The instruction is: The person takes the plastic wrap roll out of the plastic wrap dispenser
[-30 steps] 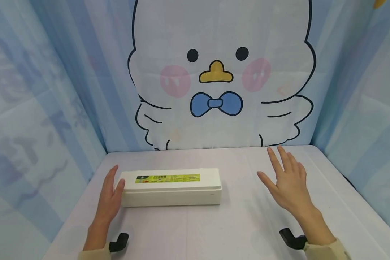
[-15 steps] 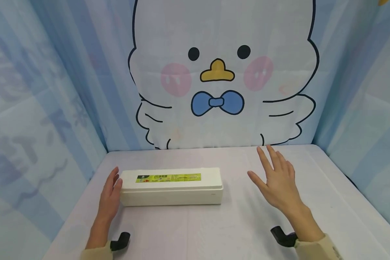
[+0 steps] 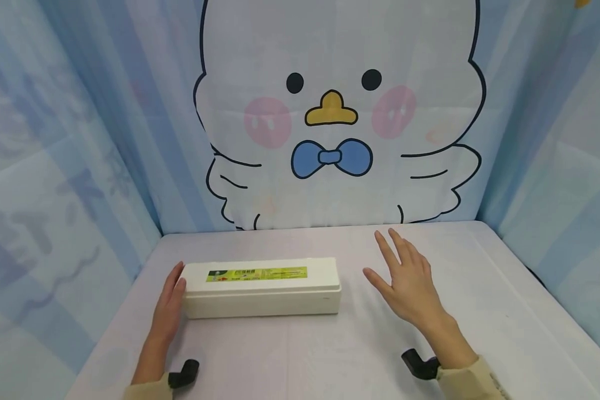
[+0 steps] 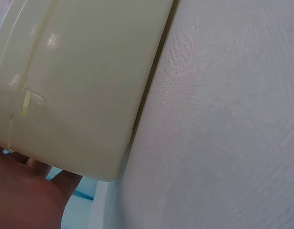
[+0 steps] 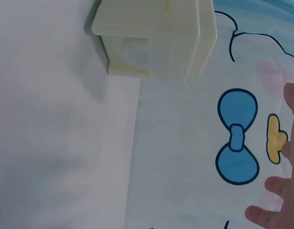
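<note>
A long cream plastic box (image 3: 262,304) with a closed lid and a yellow-green label (image 3: 256,274) lies lengthwise across the table. At its left end is my left hand (image 3: 167,312), fingers extended along the short side. In the left wrist view those fingers (image 4: 66,181) show right at the end of the box (image 4: 85,86). My right hand (image 3: 409,283) hovers to the right of the box with fingers spread, holding nothing. The right wrist view shows a gap between its fingers (image 5: 261,215) and the box's right end (image 5: 152,52).
A white cloth covers the table (image 3: 290,355). Behind it hangs a curtain (image 3: 330,194) printed with a cartoon bird in a blue bow tie, and blue-striped curtains (image 3: 55,194) close in the sides. Each wrist carries a black mount (image 3: 420,364).
My right hand has moved left, closer to the box's right end, with its fingers still spread. The left hand has drawn slightly nearer the box's left end. The box has stayed in place.
</note>
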`<state>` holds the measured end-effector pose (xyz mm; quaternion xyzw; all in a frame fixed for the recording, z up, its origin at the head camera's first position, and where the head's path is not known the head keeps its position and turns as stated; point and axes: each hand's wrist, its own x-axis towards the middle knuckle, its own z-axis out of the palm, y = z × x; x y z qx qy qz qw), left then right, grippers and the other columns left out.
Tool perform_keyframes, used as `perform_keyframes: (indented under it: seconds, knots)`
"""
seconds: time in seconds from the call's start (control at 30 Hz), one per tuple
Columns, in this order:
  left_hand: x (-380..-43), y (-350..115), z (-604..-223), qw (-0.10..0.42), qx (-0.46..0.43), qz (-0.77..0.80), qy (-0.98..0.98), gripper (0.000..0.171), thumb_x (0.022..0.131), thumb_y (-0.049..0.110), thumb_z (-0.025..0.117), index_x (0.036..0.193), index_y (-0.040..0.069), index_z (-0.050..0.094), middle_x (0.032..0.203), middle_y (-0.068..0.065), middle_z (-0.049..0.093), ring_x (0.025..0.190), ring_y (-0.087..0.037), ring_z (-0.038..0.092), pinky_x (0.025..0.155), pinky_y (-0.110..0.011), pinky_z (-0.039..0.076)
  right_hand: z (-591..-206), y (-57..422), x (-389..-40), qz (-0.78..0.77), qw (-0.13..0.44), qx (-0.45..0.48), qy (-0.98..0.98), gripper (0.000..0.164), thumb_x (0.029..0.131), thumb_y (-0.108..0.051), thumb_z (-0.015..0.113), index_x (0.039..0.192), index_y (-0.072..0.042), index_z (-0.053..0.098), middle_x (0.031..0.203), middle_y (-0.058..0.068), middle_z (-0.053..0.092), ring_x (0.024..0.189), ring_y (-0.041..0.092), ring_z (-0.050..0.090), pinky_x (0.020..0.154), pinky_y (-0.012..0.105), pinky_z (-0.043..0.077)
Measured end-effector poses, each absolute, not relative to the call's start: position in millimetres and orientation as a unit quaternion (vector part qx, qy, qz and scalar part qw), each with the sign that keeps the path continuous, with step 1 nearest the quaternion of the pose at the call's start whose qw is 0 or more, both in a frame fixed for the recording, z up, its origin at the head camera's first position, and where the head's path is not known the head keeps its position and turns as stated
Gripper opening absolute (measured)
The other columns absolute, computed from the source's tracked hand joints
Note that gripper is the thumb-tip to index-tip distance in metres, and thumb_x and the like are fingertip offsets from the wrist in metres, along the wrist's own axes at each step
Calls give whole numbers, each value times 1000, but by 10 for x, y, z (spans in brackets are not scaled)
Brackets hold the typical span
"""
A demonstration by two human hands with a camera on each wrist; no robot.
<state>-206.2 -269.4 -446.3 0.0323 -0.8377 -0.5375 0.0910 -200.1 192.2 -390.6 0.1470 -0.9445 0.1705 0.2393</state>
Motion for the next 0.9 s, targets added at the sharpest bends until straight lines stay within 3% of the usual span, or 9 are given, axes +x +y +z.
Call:
perform_keyframes:
  seconds: [0.4, 0.9]
  knots:
    - [-2105, -2721, -4505, 42, 37, -581, -812, 62, 98, 52, 29, 151, 29, 7, 156, -1, 1, 140, -27, -2, 104, -64, 8, -3939, 1758, -2028, 168, 224, 163, -946, 74, 90, -54, 49, 150, -24, 19, 152, 12, 17, 132, 43, 21, 101, 61, 16]
    - [-2090, -2721, -4540, 35, 34, -612, -789, 62, 98, 51, 29, 151, 27, 7, 156, -2, 2, 140, -26, 2, 107, -57, 10, -3985, 1363, -2134, 161, 176, 205, -949, 75, 90, -60, 43, 151, -27, 15, 154, 6, 14, 135, 37, 19, 105, 57, 16]
